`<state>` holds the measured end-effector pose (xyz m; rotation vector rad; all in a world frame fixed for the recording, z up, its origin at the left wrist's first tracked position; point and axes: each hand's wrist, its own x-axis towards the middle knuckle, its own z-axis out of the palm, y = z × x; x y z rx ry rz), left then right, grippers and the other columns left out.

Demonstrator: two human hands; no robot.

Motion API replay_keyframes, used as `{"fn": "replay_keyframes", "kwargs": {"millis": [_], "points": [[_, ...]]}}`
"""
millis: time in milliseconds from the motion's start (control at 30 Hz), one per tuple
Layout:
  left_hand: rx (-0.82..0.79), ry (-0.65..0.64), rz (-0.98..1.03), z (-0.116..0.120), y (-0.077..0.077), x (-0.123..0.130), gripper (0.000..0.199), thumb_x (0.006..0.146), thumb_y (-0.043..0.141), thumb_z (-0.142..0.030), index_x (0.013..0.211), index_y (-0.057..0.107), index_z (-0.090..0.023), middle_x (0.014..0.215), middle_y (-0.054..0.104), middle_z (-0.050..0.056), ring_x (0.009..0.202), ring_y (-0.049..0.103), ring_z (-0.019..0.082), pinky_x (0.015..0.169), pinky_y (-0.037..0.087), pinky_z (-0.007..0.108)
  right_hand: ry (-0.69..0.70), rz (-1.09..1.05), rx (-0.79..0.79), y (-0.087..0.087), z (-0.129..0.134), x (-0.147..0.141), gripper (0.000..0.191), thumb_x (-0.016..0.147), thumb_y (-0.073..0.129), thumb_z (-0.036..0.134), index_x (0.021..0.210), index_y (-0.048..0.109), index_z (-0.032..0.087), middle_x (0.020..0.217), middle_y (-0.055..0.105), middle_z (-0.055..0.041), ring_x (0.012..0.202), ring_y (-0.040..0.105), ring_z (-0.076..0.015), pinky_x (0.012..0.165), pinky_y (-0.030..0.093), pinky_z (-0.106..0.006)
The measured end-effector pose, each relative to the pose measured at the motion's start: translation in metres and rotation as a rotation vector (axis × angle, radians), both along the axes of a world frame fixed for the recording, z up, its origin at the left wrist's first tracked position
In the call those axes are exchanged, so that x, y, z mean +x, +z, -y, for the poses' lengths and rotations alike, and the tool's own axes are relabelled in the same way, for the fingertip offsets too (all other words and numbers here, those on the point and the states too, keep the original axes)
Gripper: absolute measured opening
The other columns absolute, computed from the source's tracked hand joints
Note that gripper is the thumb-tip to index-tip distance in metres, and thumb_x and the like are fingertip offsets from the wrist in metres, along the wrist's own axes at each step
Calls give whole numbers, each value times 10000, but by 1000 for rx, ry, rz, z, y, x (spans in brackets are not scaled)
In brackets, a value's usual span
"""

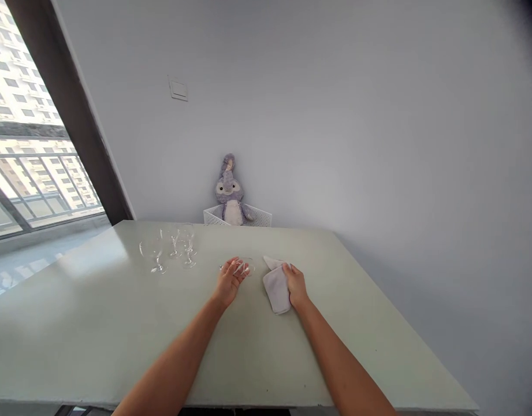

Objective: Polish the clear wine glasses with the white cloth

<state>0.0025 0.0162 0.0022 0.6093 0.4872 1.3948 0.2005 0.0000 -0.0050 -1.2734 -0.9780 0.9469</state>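
Clear glass catches the light in the left hand (pixel 228 281), whose grip closes around a small drinking glass (pixel 248 267) with the thumb and fingers. The drinking glass is tipped on its side, its wide end pointing right toward the other hand; whether it touches the surface below is hard to tell. It is over the middle of a pale, greenish counter (pixel 231 358), toward the far side.

Just to the right, a light grey cloth (pixel 276 290) hangs from the right hand (pixel 297 287), whose grip pinches it along its right edge, thumb on top. The cloth is folded, with one corner sticking out at its upper left, near the drinking glass but apart from it.

To the left of both hands, several stemmed glasses (pixel 152 249) stand upright in a loose group on the counter. Most overlap from this angle, so their exact number is unclear; the leftmost stands slightly apart.

Beyond the far edge, a purple plush rabbit (pixel 233 211) sits in a white basket (pixel 261 218) against a plain wall (pixel 335 127). A light switch (pixel 179 90) is set higher up, and a window (pixel 44 156) at left shows a railing and tall buildings.
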Motion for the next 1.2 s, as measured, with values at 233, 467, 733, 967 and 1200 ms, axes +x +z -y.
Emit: {"fn": "replay_keyframes", "kwargs": {"millis": [233, 467, 733, 967, 1200], "points": [[19, 80, -4, -1, 1, 0, 242, 711, 651, -299, 902, 548, -193, 889, 591, 21, 895, 597, 181, 834, 466, 380, 47, -712, 7, 20, 15, 2, 367, 739, 514, 519, 929, 611, 220, 875, 668, -40, 782, 622, -211, 671, 493, -338], [8, 123, -50, 1, -5, 3, 255, 708, 654, -297, 919, 545, -207, 917, 570, 25, 951, 573, 188, 851, 461, 377, 113, -692, -87, 4, 15, -30, 416, 753, 472, 563, 893, 617, 200, 847, 681, -62, 817, 626, -241, 733, 500, -385], [-19, 224, -33, -1, -1, 4, 287, 677, 680, -296, 910, 534, -211, 898, 569, 15, 941, 578, 175, 870, 444, 360, 22, -384, 316, 48, 34, -5, 531, 806, 339, 596, 1190, 496, 265, 1171, 567, -40, 1127, 475, -197, 904, 408, -372], [-21, 169, -202, 13, 3, 13, 367, 660, 669, -350, 974, 542, -210, 983, 581, 45, 763, 604, 149, 663, 470, 266, 339, 62, 294, 30, 55, -65, 499, 800, 465, 507, 1222, 482, 242, 1279, 466, -66, 1195, 394, -215, 1015, 273, -388], [170, 208, -311, 22, 13, 16, 389, 594, 723, -197, 950, 564, -204, 1013, 571, 70, 1038, 518, 210, 857, 419, 305, 208, 268, 247, 24, 45, -49, 384, 721, 586, 466, 1035, 619, 248, 881, 576, -38, 834, 502, -195, 744, 414, -308]]}}
